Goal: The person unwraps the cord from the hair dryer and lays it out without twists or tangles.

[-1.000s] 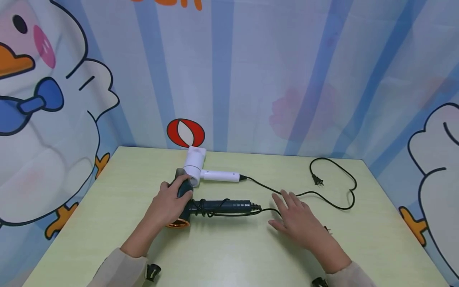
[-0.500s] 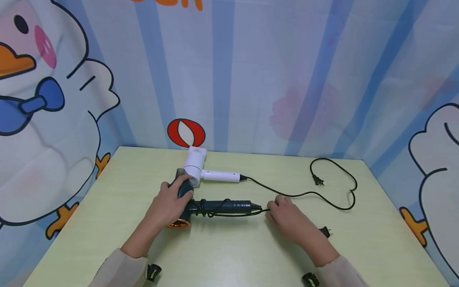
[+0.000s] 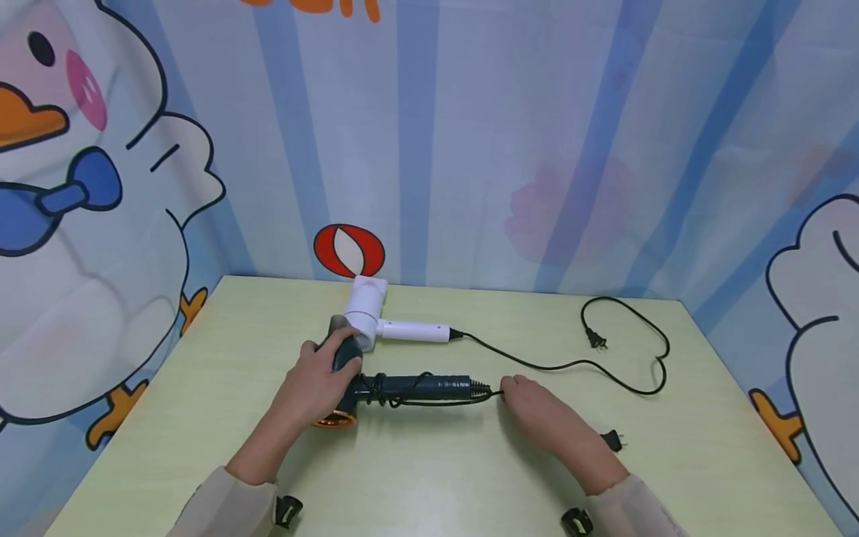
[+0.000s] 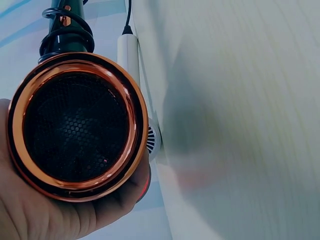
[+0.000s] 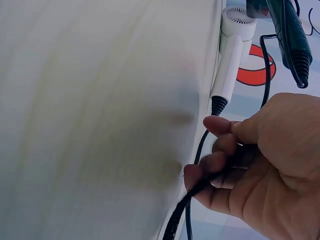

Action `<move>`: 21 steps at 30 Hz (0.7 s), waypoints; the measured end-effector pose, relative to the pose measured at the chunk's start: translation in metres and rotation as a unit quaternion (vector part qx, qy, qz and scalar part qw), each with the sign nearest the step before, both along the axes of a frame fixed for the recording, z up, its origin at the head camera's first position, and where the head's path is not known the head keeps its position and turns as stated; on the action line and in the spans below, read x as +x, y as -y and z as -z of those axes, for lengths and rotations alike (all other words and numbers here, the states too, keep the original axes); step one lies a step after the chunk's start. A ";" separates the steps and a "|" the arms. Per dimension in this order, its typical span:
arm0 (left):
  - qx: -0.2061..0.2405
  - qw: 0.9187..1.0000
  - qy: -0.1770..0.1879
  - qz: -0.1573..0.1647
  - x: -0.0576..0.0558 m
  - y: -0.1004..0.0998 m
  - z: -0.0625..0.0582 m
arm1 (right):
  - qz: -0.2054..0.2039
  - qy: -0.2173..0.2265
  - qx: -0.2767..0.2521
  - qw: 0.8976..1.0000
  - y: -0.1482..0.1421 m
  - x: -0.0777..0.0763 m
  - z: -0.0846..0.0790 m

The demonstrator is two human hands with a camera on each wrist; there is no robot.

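A dark teal hair dryer [image 3: 429, 386] lies on the table with its handle pointing right. My left hand [image 3: 312, 380] grips its barrel, thumb on the near side. The left wrist view shows the copper-rimmed grille [image 4: 75, 127] at the barrel's end, with that hand's palm and fingers round it. Black cord [image 3: 443, 403] is wound round the handle. Just past the handle's ribbed end, my right hand [image 3: 546, 418] pinches this cord; its curled fingers show in the right wrist view, with more cord [image 5: 182, 205] running across the palm. The cord's plug [image 3: 612, 440] pokes out beside the right wrist.
Behind the dark dryer lies a white hair dryer [image 3: 412, 330], its head close to my left fingers. Its black cord [image 3: 543, 368] runs right across the pale table [image 3: 429, 477] to a plug [image 3: 595, 339]. A cartoon-printed cloth [image 3: 470, 149] hangs behind.
My right hand has moved left and down from above the cord, and its spread fingers have closed on it. The dark dryer's plug has come into fuller view. My left hand has stayed put.
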State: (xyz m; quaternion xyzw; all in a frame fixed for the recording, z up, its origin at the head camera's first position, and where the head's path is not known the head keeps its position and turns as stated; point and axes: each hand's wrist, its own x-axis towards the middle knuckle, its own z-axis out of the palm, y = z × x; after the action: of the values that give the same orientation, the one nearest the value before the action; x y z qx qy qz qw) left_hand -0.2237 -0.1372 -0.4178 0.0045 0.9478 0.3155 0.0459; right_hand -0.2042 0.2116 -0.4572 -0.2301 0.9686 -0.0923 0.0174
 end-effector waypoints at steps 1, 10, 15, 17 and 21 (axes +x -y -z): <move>0.000 1.000 0.000 0.000 0.000 0.000 0.000 | 0.001 0.001 0.000 1.000 0.000 0.000 0.000; 0.005 1.000 -0.002 0.000 0.001 0.000 0.000 | 0.028 -0.001 0.012 1.000 0.001 -0.001 0.000; 0.006 1.000 -0.001 0.001 0.001 0.000 -0.001 | 0.043 0.002 0.034 0.999 0.002 -0.002 0.000; 0.005 1.000 -0.001 0.001 0.001 0.000 0.000 | 0.047 0.004 0.041 0.998 0.001 -0.003 0.001; 0.004 1.000 -0.001 0.001 0.001 0.001 0.000 | 0.051 0.002 0.051 0.997 0.000 -0.003 0.002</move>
State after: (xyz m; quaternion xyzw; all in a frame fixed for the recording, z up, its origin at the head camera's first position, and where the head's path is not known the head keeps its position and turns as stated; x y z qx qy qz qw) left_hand -0.2229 -0.1380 -0.4181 0.0055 0.9464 0.3196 0.0453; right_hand -0.2077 0.2113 -0.4589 -0.1787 0.9826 -0.0439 0.0260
